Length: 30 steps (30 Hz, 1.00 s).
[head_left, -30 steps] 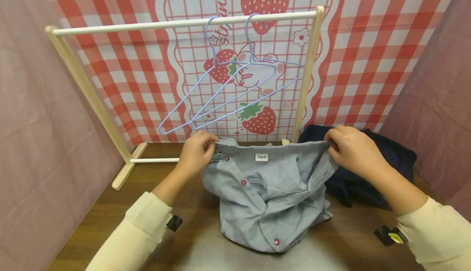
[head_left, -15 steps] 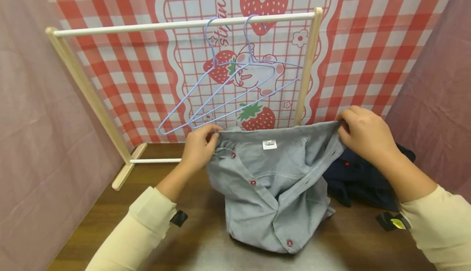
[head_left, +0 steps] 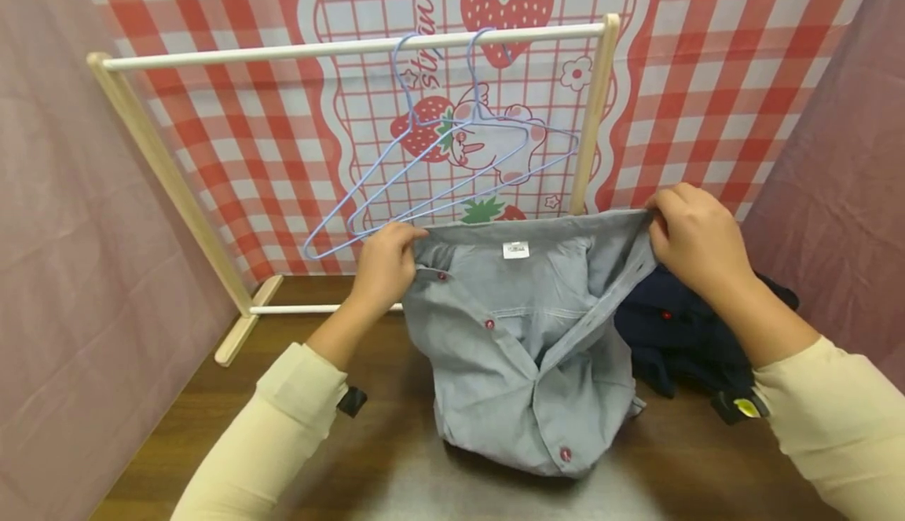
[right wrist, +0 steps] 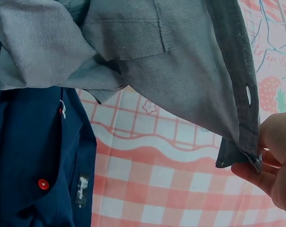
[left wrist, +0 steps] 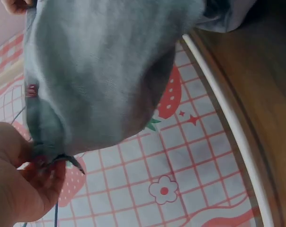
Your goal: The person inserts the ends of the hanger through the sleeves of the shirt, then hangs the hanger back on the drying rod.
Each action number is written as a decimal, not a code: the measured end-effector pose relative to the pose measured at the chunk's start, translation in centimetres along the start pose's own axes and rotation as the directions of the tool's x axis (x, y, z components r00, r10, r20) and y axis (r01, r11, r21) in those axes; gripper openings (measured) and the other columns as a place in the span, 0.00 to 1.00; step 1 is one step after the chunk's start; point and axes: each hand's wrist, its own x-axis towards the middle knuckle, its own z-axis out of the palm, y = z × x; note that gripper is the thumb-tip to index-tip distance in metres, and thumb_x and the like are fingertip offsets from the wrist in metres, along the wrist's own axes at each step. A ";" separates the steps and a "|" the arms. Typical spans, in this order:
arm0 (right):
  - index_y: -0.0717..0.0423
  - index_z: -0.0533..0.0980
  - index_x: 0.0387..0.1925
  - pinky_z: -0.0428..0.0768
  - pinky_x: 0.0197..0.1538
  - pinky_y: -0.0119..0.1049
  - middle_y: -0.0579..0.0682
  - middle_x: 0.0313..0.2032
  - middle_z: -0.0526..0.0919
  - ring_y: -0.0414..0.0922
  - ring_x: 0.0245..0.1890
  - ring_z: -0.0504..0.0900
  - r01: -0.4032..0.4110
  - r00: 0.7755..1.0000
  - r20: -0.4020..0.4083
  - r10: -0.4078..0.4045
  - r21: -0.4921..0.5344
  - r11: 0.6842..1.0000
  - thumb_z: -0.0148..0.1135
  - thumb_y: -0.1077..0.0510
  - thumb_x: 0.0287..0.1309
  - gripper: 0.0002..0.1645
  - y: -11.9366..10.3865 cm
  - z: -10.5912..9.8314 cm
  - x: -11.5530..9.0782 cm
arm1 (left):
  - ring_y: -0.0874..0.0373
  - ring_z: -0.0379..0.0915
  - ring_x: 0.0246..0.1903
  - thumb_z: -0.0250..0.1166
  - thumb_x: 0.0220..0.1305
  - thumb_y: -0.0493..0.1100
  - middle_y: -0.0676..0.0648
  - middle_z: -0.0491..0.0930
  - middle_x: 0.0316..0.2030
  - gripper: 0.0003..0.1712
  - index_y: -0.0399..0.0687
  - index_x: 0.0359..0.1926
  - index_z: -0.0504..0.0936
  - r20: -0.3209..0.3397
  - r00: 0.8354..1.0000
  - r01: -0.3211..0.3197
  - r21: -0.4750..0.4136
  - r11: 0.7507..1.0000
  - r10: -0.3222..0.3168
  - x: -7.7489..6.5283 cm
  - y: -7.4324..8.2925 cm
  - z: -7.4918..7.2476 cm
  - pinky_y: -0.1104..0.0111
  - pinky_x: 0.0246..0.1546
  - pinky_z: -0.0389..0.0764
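Note:
A grey button-up shirt (head_left: 495,372) with red buttons is stretched between both hands, its upper edge level and a white label (head_left: 516,250) showing inside. My left hand (head_left: 385,269) pinches the left end of that edge between thumb and fingers. At the opposite end my right hand (head_left: 700,242) pinches the edge the same way. The front gapes in a V, while the lower part bunches near the table. In the right wrist view a buttonhole placket (right wrist: 247,94) runs down to the pinching right hand (right wrist: 275,165).
Behind the shirt stands a wooden rack with a white top rail (head_left: 283,51). Two blue wire hangers (head_left: 360,183) hang from the rail. A dark navy garment (head_left: 679,332) with a red button lies on the wooden table (head_left: 283,442) at right. A strawberry-patterned checked cloth (head_left: 714,73) backs everything.
Both hands have lifted the shirt's upper edge, the right one more, and drawn it wider apart. The front has opened into a clearer V. The nearer hanger has swung slightly.

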 end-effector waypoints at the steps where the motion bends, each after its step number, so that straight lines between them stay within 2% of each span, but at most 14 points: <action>1: 0.71 0.75 0.35 0.76 0.35 0.57 0.65 0.31 0.76 0.61 0.31 0.74 -0.006 1.000 0.006 0.006 -0.004 1.000 0.60 0.72 0.50 0.08 0.0 0.0 0.1 | 0.44 0.80 0.41 0.58 0.53 0.24 0.39 0.84 0.37 0.16 0.36 0.40 0.86 0.015 1.000 0.015 0.002 1.000 -0.015 0.2 0.0 0.0 0.53 0.41 0.78; 6: 0.72 0.75 0.35 0.76 0.34 0.57 0.66 0.31 0.76 0.62 0.30 0.75 -0.033 0.999 0.041 0.034 -0.006 0.999 0.60 0.73 0.51 0.08 0.2 0.4 0.7 | 0.43 0.78 0.46 0.66 0.47 0.29 0.38 0.82 0.43 0.20 0.36 0.46 0.84 0.113 0.987 0.119 -0.011 0.993 -0.117 0.9 0.0 -0.1 0.53 0.46 0.76; 10: 0.70 0.76 0.36 0.76 0.34 0.57 0.65 0.32 0.77 0.61 0.31 0.75 -0.047 0.996 0.071 0.047 0.002 0.999 0.59 0.73 0.51 0.08 0.4 0.6 0.4 | 0.43 0.76 0.50 0.62 0.39 0.26 0.39 0.82 0.46 0.29 0.37 0.49 0.83 0.181 0.973 0.152 -0.023 0.988 -0.145 1.0 -0.2 -0.2 0.53 0.49 0.75; 13: 0.69 0.77 0.36 0.76 0.33 0.57 0.64 0.32 0.78 0.59 0.30 0.76 -0.045 0.995 0.094 0.044 0.009 0.999 0.60 0.73 0.50 0.08 0.7 0.7 -0.2 | 0.44 0.74 0.54 0.59 0.33 0.24 0.39 0.81 0.49 0.35 0.38 0.51 0.82 0.251 0.958 0.151 -0.031 0.988 -0.138 0.6 -0.5 -0.5 0.54 0.52 0.74; 17: 0.69 0.77 0.35 0.74 0.28 0.53 0.62 0.30 0.77 0.56 0.26 0.73 -0.028 0.992 0.122 0.027 0.012 1.000 0.61 0.73 0.49 0.08 1.0 0.8 -1.4 | 0.45 0.71 0.58 0.58 0.31 0.22 0.40 0.79 0.54 0.39 0.38 0.54 0.81 0.365 0.925 0.129 -0.029 0.991 -0.110 -0.1 -0.7 -1.0 0.55 0.56 0.72; 20: 0.68 0.77 0.35 0.72 0.26 0.49 0.59 0.27 0.75 0.52 0.23 0.70 -0.022 0.989 0.150 0.019 0.019 1.000 0.61 0.73 0.48 0.09 1.0 0.8 -2.3 | 0.46 0.72 0.57 0.57 0.32 0.20 0.40 0.77 0.57 0.42 0.38 0.58 0.79 0.435 0.897 0.109 -0.036 0.993 -0.082 -0.8 -1.0 -1.3 0.59 0.49 0.75; 23: 0.68 0.77 0.35 0.72 0.27 0.49 0.59 0.28 0.76 0.51 0.23 0.70 -0.047 0.979 0.200 0.038 0.040 0.998 0.62 0.72 0.47 0.10 0.9 0.8 -3.0 | 0.47 0.73 0.53 0.55 0.31 0.19 0.40 0.75 0.59 0.45 0.37 0.60 0.77 0.480 0.876 0.083 -0.045 0.996 -0.051 -1.6 -1.3 -1.4 0.62 0.37 0.73; 27: 0.68 0.78 0.36 0.75 0.30 0.50 0.60 0.31 0.79 0.50 0.26 0.73 -0.112 0.954 0.285 0.086 0.076 0.991 0.63 0.71 0.48 0.10 0.7 0.7 -3.6 | 0.45 0.73 0.53 0.57 0.30 0.20 0.39 0.75 0.57 0.44 0.36 0.59 0.77 0.493 0.870 0.039 -0.054 0.998 -0.008 -2.6 -1.7 -1.2 0.61 0.37 0.75; 30: 0.67 0.79 0.35 0.74 0.29 0.46 0.57 0.30 0.80 0.48 0.25 0.73 -0.143 0.939 0.328 0.100 0.108 0.984 0.63 0.69 0.48 0.09 0.6 0.6 -3.9 | 0.43 0.73 0.54 0.59 0.30 0.22 0.37 0.77 0.54 0.42 0.34 0.57 0.78 0.485 0.874 0.018 -0.062 0.998 0.015 -3.3 -2.0 -1.0 0.57 0.45 0.77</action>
